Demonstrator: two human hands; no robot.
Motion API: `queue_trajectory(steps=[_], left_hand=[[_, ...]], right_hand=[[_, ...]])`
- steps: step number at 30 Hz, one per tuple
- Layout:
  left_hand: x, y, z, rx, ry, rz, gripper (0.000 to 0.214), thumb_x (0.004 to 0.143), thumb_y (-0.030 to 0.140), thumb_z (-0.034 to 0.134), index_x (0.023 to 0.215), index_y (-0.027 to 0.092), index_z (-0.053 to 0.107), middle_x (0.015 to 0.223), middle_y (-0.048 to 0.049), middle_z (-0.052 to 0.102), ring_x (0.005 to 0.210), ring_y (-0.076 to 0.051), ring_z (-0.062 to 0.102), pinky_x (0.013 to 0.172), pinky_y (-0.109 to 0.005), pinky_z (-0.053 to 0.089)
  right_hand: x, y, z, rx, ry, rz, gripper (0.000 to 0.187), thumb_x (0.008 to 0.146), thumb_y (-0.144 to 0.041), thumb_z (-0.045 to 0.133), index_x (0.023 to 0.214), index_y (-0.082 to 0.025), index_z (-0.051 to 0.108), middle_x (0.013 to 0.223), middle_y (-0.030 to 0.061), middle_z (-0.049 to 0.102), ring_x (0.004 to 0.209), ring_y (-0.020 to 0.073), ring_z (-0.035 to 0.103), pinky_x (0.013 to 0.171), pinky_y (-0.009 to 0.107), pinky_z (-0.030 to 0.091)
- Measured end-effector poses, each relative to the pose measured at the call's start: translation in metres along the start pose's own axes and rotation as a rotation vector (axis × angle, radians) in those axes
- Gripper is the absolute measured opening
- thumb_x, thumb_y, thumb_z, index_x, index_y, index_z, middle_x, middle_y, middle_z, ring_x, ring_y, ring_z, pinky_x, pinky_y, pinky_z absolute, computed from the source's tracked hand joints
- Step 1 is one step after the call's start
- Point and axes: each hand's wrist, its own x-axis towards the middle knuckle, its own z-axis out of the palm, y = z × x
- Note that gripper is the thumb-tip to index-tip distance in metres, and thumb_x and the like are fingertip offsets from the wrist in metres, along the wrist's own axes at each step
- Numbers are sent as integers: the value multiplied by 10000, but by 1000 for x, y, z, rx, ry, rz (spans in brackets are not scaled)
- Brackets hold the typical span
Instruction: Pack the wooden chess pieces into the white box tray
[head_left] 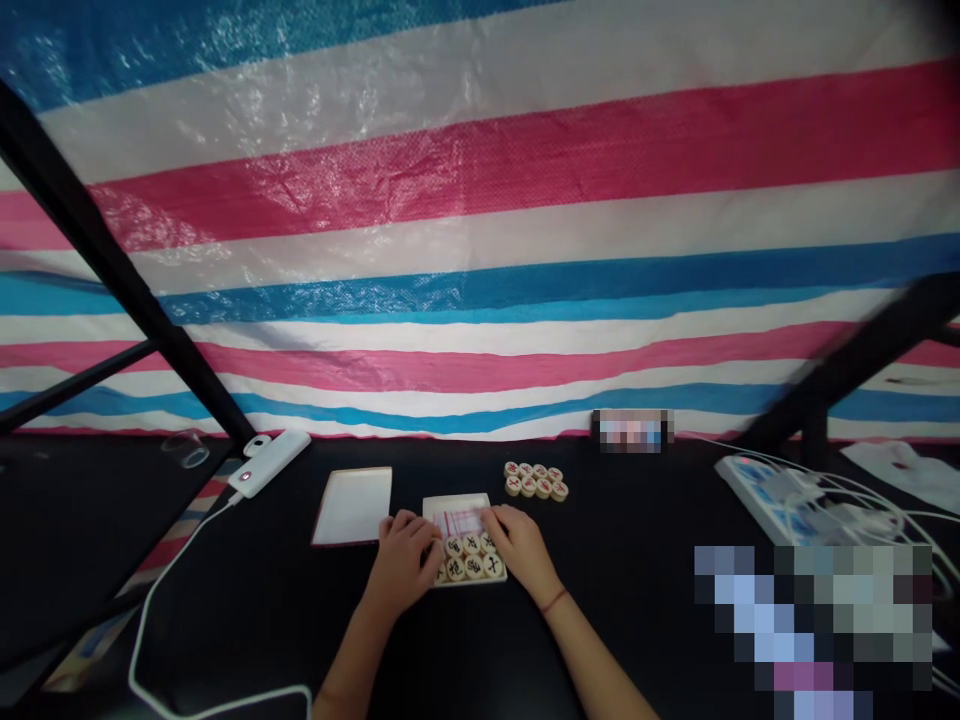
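A shallow white box (456,503) sits on the black table in front of me. Two rows of cream xiangqi pieces (473,568) with black characters fill its near half, and a paper with pinkish-red lines (461,522) shows in the far half. My left hand (407,558) is curled over the box's left side, partly covering the leftmost pieces. At the right side, my right hand (521,545) has its fingers together and closed on the rim, the tips beside the far-row piece. Whether either hand also pinches a piece is hidden.
An open box lid (354,507) lies left of the box. Several red-character pieces (535,486) stand in two rows behind to the right. A white power bank (270,465) with a cable is at left, a power strip (772,500) with tangled cords at right. Striped tarp (480,370) hangs behind.
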Motion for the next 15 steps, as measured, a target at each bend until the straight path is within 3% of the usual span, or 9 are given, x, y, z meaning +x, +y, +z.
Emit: queue_trajectory(steps=[7,12,15], left_hand=[[-3,-8,-3,-74,54,64,158,827,215,525,926,222,648,921,-56,676,892,-232,562,818,-422,416],[2,-9,-2,-273,256,44,184,865,254,534,1007,209,641,1024,-85,652,977,-218,599,883,-389,480],[14,6,3,-431,205,48,200,895,276,512,1047,203,619,1028,-80,646,974,-196,608,880,-345,494]], right_hand=[[0,-1,-2,-6,20,-15,473,984,-381,351,605,-195,563,604,12,556,618,151,544,623,261,393],[-5,-9,-8,68,194,-38,269,922,-367,482,958,-173,666,737,36,623,701,176,601,706,290,488],[-11,-15,-8,78,227,-175,291,841,-356,611,1075,-185,643,887,75,672,832,208,631,776,324,521]])
